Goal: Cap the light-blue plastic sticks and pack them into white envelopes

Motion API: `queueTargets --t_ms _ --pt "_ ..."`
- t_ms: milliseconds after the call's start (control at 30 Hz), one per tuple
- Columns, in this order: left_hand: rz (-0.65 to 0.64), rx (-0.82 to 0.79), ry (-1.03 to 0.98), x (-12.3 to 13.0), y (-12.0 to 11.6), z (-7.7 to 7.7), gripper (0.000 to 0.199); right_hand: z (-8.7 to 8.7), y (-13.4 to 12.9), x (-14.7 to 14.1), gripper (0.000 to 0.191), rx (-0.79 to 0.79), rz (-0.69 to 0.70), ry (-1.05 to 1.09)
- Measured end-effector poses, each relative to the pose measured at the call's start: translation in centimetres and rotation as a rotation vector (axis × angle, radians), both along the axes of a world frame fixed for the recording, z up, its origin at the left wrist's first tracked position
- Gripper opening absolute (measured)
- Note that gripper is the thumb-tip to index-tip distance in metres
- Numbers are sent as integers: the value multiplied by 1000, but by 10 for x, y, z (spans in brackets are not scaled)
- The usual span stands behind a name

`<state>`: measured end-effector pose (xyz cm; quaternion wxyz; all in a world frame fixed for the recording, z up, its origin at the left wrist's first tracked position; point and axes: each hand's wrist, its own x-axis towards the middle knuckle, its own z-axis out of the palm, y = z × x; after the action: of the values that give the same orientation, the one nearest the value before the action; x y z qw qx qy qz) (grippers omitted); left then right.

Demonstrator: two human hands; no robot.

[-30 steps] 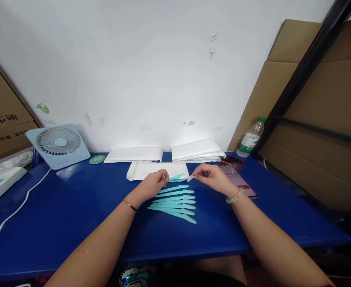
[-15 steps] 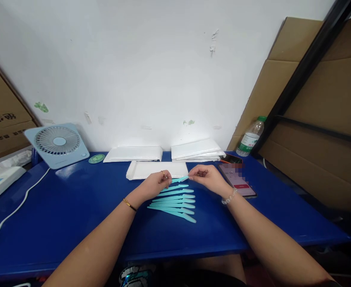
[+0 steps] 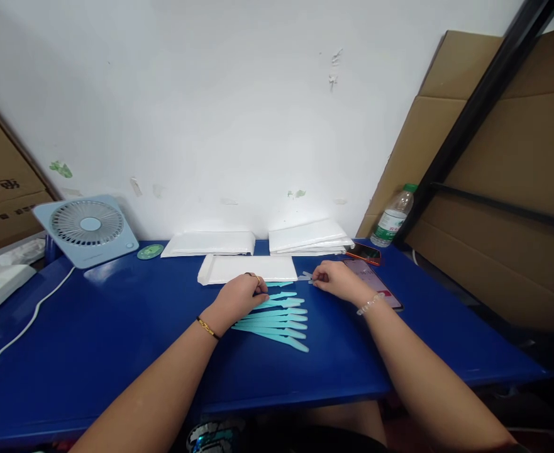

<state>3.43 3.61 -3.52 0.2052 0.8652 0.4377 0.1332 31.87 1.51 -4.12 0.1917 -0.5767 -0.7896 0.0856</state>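
Several turquoise eyebrow razors (image 3: 283,324) with pale tips lie fanned out on the blue table in front of me. My left hand (image 3: 243,294) is closed in a pinch at the top of the fan, around the handle of an eyebrow razor (image 3: 280,284); its fingers hide most of that handle. To the right, my right hand (image 3: 336,280) has its fingertips pressed together beside small translucent blade covers (image 3: 306,275) on the table. One cover seems to be at those fingertips, too small to make out clearly. A white padded mailer (image 3: 246,268) lies just behind both hands.
More white padded mailers (image 3: 208,243) and a stack of mailers (image 3: 307,238) lie along the wall. A phone (image 3: 385,290) is under my right wrist, with a second phone (image 3: 365,253) and a water bottle (image 3: 393,217) behind. A blue fan (image 3: 90,229) stands left, its white cable (image 3: 26,324) crossing the table.
My hands have moved apart: the right went to the right, away from the razor's blade end, to the small covers. My left hand keeps its razor and has shifted slightly toward the fan of razors.
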Motion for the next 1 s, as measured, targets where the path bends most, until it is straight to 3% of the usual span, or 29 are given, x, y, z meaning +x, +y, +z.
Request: queueTargets --t_ms 200,367,667,1000 --pt "28 -123 -4 1 -1 2 22 1 -3 -11 9 9 25 -81" --pt "21 -116 -16 2 -4 0 29 5 -7 -14 14 -11 27 159" --pt "19 -228 -17 5 -5 0 22 13 -14 -18 28 -440 182 533" --pt "3 -255 -71 3 0 -8 23 8 -14 -21 29 -537 235 524"
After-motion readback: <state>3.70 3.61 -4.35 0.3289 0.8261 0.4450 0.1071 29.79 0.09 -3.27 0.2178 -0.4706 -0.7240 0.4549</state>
